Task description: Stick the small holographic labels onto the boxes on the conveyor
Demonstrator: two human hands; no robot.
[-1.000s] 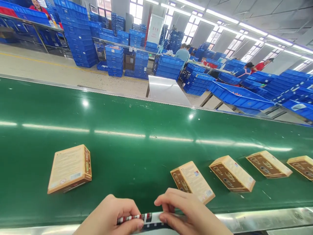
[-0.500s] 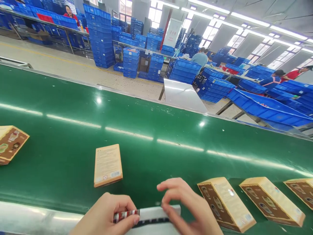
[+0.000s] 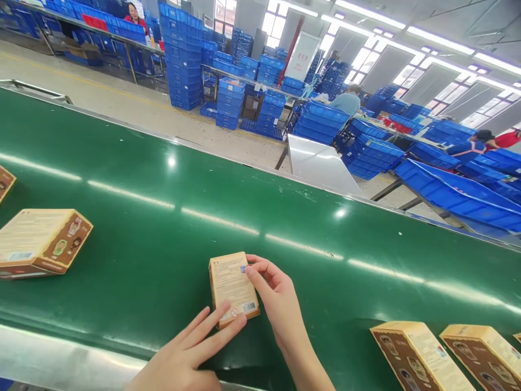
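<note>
A cream-coloured cardboard box point(image 3: 232, 282) with printed text and a barcode lies on the green belt before me. My left hand point(image 3: 191, 350) reaches over its near edge, fingers spread and fingertips resting on the printed face; the thumb is not clearly seen. At the box's upper right, my right hand point(image 3: 277, 293) has thumb and forefinger closed on a small bluish sticker point(image 3: 243, 269), which touches the face. The other right fingers curl past the box's far right side.
Similar boxes stand on the belt point(image 3: 154, 244): one box point(image 3: 44, 239) to the left, another box point(image 3: 419, 347) to the right with a coloured sticker. A metal rail point(image 3: 61, 347) borders the near side. Stacked blue crates point(image 3: 181, 60) and several people are beyond.
The boxes have shifted right. My hands have left the strip of stickers, which is out of sight. My left hand now touches the box; my right brings a sticker onto it.
</note>
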